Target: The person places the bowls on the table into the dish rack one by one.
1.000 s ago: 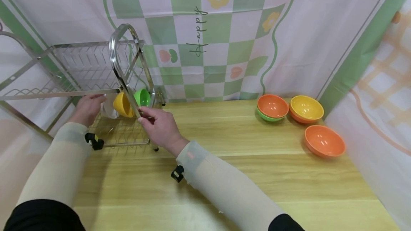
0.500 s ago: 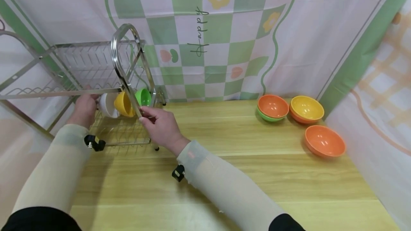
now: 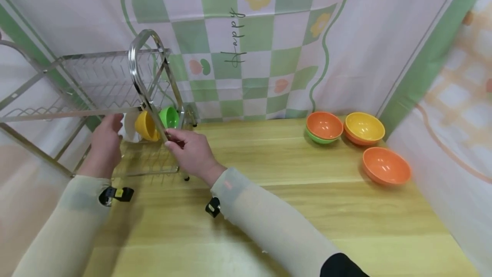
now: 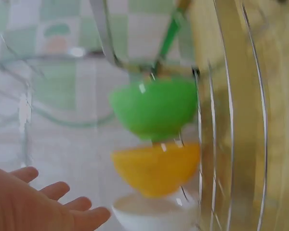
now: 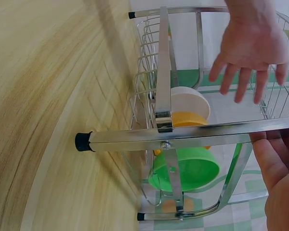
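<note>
A two-tier metal dish rack (image 3: 115, 109) stands at the left of the table. On its lower tier a white bowl (image 5: 190, 102), a yellow bowl (image 3: 144, 125) and a green bowl (image 5: 188, 168) stand on edge in a row. Beside the white bowl is my left hand (image 3: 105, 144), fingers spread and holding nothing; the left wrist view shows a gap between its fingertips (image 4: 103, 215) and the upright bowls. My right hand (image 3: 195, 154) grips the rack's near right upright, thumb on one side of the bar.
At the table's right rear, an orange bowl (image 3: 324, 124) sits in a green bowl (image 3: 320, 139), and a yellow bowl (image 3: 365, 126) sits in another orange one. A single orange bowl (image 3: 386, 166) lies in front. A checkered curtain (image 3: 257, 33) hangs behind the table.
My left hand has come away from the white bowl and drawn back toward me, its fingers now spread. The white bowl stays in the rack. My right hand keeps its grip on the upright.
</note>
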The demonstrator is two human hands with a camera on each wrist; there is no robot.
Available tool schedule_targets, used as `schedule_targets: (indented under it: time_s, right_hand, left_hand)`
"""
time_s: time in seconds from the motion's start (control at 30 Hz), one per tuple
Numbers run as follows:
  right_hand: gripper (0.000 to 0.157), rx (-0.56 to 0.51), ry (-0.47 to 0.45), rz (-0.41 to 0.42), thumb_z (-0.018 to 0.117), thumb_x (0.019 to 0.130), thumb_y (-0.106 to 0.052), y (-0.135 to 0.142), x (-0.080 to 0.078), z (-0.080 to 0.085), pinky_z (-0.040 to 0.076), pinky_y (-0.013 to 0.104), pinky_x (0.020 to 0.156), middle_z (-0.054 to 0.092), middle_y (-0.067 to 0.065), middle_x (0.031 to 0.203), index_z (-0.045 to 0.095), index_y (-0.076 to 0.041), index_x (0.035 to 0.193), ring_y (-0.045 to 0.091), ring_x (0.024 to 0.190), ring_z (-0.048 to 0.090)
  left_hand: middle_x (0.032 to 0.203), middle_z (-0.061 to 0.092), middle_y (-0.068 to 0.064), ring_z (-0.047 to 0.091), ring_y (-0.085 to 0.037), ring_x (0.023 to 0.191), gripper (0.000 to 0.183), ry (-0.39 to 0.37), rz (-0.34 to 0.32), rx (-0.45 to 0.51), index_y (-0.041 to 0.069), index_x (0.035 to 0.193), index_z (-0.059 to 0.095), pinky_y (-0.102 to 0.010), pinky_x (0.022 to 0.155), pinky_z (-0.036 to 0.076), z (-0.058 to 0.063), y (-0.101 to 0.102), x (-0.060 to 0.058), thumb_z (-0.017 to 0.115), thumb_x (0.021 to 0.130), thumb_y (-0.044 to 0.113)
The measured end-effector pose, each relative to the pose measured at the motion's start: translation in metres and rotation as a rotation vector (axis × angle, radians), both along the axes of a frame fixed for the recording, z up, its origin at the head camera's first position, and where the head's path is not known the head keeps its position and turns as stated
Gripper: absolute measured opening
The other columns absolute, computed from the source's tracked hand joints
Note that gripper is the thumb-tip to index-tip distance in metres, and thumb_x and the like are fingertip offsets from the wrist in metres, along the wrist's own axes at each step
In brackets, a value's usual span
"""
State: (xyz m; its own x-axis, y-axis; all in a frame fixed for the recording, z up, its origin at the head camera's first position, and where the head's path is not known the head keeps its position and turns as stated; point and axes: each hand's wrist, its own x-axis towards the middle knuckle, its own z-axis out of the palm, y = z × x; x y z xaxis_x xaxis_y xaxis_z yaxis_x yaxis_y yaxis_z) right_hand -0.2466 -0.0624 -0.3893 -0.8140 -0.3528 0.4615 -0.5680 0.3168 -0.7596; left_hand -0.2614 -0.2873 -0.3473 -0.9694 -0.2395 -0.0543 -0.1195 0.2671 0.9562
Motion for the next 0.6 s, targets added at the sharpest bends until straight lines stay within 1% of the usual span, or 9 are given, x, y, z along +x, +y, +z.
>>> schedule_targets:
  time_s: [0.03, 0.1, 0.17, 0.23, 0.3, 0.4, 0.47, 0.5, 0.6]
  right_hand:
    - [0.029, 0.0, -0.004, 0.002, 0.064, 0.1, -0.02, 0.0, 0.0, 0.0, 0.05, 0.011, 0.071, 0.072, -0.002, 0.106, 0.068, -0.013, 0.128, -0.004, 0.084, 0.06]
    - [0.029, 0.004, -0.01, -0.005, 0.064, 0.1, -0.02, 0.0, 0.001, 0.0, 0.05, 0.01, 0.07, 0.072, -0.003, 0.105, 0.068, -0.014, 0.128, -0.005, 0.083, 0.059]
    - [0.029, 0.007, -0.019, -0.012, 0.064, 0.1, -0.021, -0.001, 0.002, -0.001, 0.05, 0.011, 0.07, 0.071, -0.005, 0.103, 0.068, -0.014, 0.128, -0.004, 0.082, 0.059]
    - [0.029, 0.008, -0.023, -0.021, 0.064, 0.1, -0.021, -0.001, 0.003, -0.001, 0.05, 0.011, 0.07, 0.071, -0.004, 0.103, 0.069, -0.014, 0.128, -0.004, 0.082, 0.059]
    - [0.029, 0.018, -0.02, -0.032, 0.063, 0.1, -0.022, -0.001, 0.003, -0.001, 0.049, 0.01, 0.071, 0.072, -0.004, 0.105, 0.069, -0.014, 0.128, -0.004, 0.083, 0.059]
    - [0.029, 0.026, -0.011, -0.041, 0.064, 0.1, -0.023, -0.001, 0.003, -0.001, 0.049, 0.009, 0.073, 0.072, -0.002, 0.109, 0.069, -0.014, 0.128, -0.004, 0.086, 0.06]
    - [0.029, 0.028, -0.002, -0.045, 0.063, 0.1, -0.023, -0.001, 0.003, -0.001, 0.048, 0.009, 0.075, 0.072, -0.002, 0.112, 0.069, -0.014, 0.127, -0.004, 0.088, 0.06]
    - [0.029, 0.028, -0.002, -0.046, 0.064, 0.1, -0.023, -0.001, 0.004, -0.001, 0.048, 0.009, 0.076, 0.071, -0.002, 0.113, 0.069, -0.014, 0.128, -0.003, 0.09, 0.061]
    - [0.029, 0.04, 0.002, -0.057, 0.064, 0.1, -0.023, -0.002, 0.003, -0.001, 0.048, 0.009, 0.077, 0.07, -0.002, 0.116, 0.07, -0.014, 0.127, -0.002, 0.093, 0.061]
  left_hand:
    - [0.165, 0.014, -0.001, 0.01, -0.023, 0.149, 0.053, 0.004, -0.034, 0.041, 0.017, 0.159, 0.02, -0.044, 0.12, 0.012, 0.001, 0.003, 0.003, 0.02, 0.11, 0.036]
    - [0.165, 0.011, -0.001, 0.008, -0.025, 0.15, 0.056, 0.014, -0.106, 0.079, 0.015, 0.16, 0.015, -0.047, 0.119, 0.01, 0.002, 0.01, 0.011, 0.023, 0.11, 0.038]
    - [0.165, 0.012, -0.002, 0.008, -0.027, 0.15, 0.064, 0.034, -0.162, 0.142, 0.015, 0.16, 0.015, -0.05, 0.119, 0.008, 0.001, 0.015, 0.016, 0.028, 0.107, 0.049]
    - [0.165, 0.015, -0.004, 0.011, -0.03, 0.149, 0.065, 0.053, -0.229, 0.124, 0.015, 0.159, 0.019, -0.053, 0.118, 0.009, 0.001, 0.021, 0.022, 0.032, 0.106, 0.05]
    - [0.163, 0.02, -0.008, 0.015, -0.033, 0.148, 0.063, 0.073, -0.292, 0.144, 0.012, 0.158, 0.024, -0.055, 0.118, 0.011, 0.002, 0.027, 0.028, 0.035, 0.107, 0.047]
    - [0.16, 0.029, -0.009, 0.024, -0.034, 0.145, 0.063, 0.086, -0.364, 0.15, 0.008, 0.155, 0.032, -0.054, 0.117, 0.018, 0.005, 0.037, 0.035, 0.041, 0.106, 0.047]
    - [0.157, 0.035, -0.012, 0.03, -0.034, 0.143, 0.062, 0.108, -0.382, 0.169, 0.004, 0.152, 0.036, -0.051, 0.115, 0.025, 0.008, 0.043, 0.04, 0.046, 0.105, 0.043]
    - [0.155, 0.038, -0.011, 0.033, -0.033, 0.142, 0.061, 0.121, -0.381, 0.174, 0.004, 0.152, 0.038, -0.05, 0.114, 0.029, 0.009, 0.046, 0.041, 0.048, 0.105, 0.042]
    - [0.146, 0.049, -0.01, 0.043, -0.028, 0.135, 0.057, 0.179, -0.343, 0.213, 0.002, 0.148, 0.044, -0.04, 0.106, 0.043, 0.01, 0.053, 0.043, 0.056, 0.103, 0.035]
